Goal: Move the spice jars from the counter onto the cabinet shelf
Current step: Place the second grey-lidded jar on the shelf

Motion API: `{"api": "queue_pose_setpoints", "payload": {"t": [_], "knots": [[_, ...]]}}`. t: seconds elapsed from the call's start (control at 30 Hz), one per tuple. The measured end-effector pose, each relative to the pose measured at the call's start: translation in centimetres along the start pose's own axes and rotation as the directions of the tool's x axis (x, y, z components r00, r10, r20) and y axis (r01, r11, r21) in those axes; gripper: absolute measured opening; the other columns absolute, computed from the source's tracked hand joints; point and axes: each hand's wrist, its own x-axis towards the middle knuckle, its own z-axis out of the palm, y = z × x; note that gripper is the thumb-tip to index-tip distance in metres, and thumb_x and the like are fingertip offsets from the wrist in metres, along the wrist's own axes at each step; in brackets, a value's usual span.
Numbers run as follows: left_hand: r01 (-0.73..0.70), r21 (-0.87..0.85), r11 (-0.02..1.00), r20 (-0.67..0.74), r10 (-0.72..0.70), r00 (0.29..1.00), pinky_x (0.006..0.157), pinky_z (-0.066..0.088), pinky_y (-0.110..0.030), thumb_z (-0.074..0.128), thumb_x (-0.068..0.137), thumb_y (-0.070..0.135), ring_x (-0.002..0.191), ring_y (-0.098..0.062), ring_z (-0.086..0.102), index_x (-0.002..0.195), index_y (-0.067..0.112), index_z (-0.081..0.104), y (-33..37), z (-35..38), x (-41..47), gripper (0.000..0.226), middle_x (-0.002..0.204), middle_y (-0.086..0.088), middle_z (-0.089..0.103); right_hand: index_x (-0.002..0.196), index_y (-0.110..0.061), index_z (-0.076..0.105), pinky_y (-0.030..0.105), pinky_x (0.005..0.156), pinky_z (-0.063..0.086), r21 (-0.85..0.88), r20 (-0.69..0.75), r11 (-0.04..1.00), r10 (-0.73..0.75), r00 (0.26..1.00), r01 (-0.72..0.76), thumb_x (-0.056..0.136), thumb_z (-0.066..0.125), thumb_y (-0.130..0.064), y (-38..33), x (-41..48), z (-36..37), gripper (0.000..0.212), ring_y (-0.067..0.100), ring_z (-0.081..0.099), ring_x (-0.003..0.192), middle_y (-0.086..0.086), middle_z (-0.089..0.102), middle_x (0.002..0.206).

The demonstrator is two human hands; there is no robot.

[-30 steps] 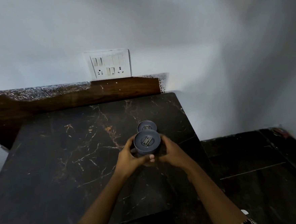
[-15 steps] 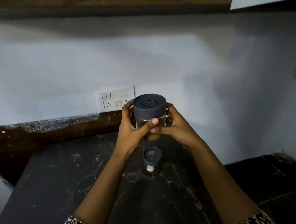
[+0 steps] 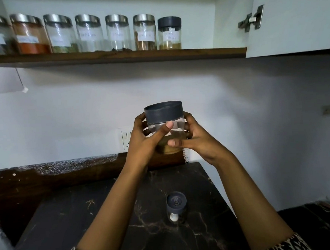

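A clear spice jar [image 3: 164, 117] with a dark grey lid and brownish powder in its lower part is held up in mid-air, well above the counter. My left hand [image 3: 144, 144] grips its left side and my right hand [image 3: 198, 140] grips its right side, thumbs across the front. A smaller grey-lidded jar [image 3: 176, 206] stands on the dark marble counter [image 3: 89, 227] below. The wooden cabinet shelf [image 3: 116, 57] runs across the top, carrying a row of several jars, the rightmost being a grey-lidded jar [image 3: 169, 32].
To the right of the last shelf jar is bare shelf up to the white cabinet wall [image 3: 229, 17]. The open cabinet door [image 3: 297, 18] with a metal hinge [image 3: 251, 20] hangs at upper right. A switch plate [image 3: 126, 140] sits on the wall behind my left hand.
Both hands lifted the larger jar off the counter and raised it toward the shelf. The view tilted upward, bringing the shelf and its jars into sight. The small jar stayed on the counter.
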Motion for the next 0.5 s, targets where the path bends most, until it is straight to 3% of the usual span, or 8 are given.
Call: {"api": "queue_pose_setpoints", "payload": {"t": [0.17, 0.27, 0.37, 0.5], "knots": [[0.023, 0.238, 0.971, 0.028, -0.031, 0.999, 0.089, 0.055, -0.045, 0.073, 0.052, 0.065, 0.118, -0.022, 0.05, 0.14, 0.04, 0.031, 1.3, 0.1, 0.0, 0.101, 0.13, -0.002, 0.039, 0.142, -0.032, 0.022, 0.029, 0.095, 0.049, -0.151, -0.141, 0.985, -0.109, 0.984, 0.087, 0.069, 0.081, -0.016, -1.0, 0.0, 1.1, 0.095, 0.01, 0.05, 0.113, -0.013, 0.045, 0.127], [0.018, 0.131, 0.991, 0.067, -0.027, 0.997, 0.079, 0.059, -0.039, 0.081, 0.059, 0.051, 0.102, -0.019, 0.064, 0.129, 0.029, 0.047, 1.9, -0.1, 0.4, 0.081, 0.118, 0.0, 0.058, 0.141, -0.03, 0.022, 0.018, 0.087, 0.047, -0.199, -0.187, 0.972, -0.167, 0.968, 0.129, 0.066, 0.083, -0.021, -1.4, -0.2, 1.7, 0.097, 0.008, 0.049, 0.112, -0.014, 0.042, 0.125], [0.053, 0.001, 0.999, 0.101, -0.053, 0.993, 0.072, 0.059, -0.027, 0.078, 0.072, 0.027, 0.093, -0.015, 0.068, 0.121, 0.021, 0.057, 2.5, -0.6, 0.8, 0.053, 0.106, 0.005, 0.067, 0.142, -0.035, 0.019, 0.013, 0.084, 0.045, -0.117, -0.129, 0.988, -0.121, 0.984, 0.106, 0.069, 0.079, -0.029, -1.9, -0.3, 1.0, 0.095, 0.009, 0.046, 0.116, -0.013, 0.038, 0.13], [0.182, -0.162, 0.97, 0.276, -0.132, 0.952, 0.078, 0.055, -0.033, 0.072, 0.068, 0.036, 0.101, -0.019, 0.065, 0.114, 0.023, 0.062, 2.5, -0.8, 1.5, 0.049, 0.103, 0.003, 0.072, 0.141, -0.04, 0.019, 0.022, 0.09, 0.049, 0.021, -0.044, 0.999, -0.046, 0.998, 0.047, 0.071, 0.077, -0.036, -2.1, -0.3, 0.0, 0.091, 0.008, 0.051, 0.113, -0.015, 0.045, 0.125]]}}
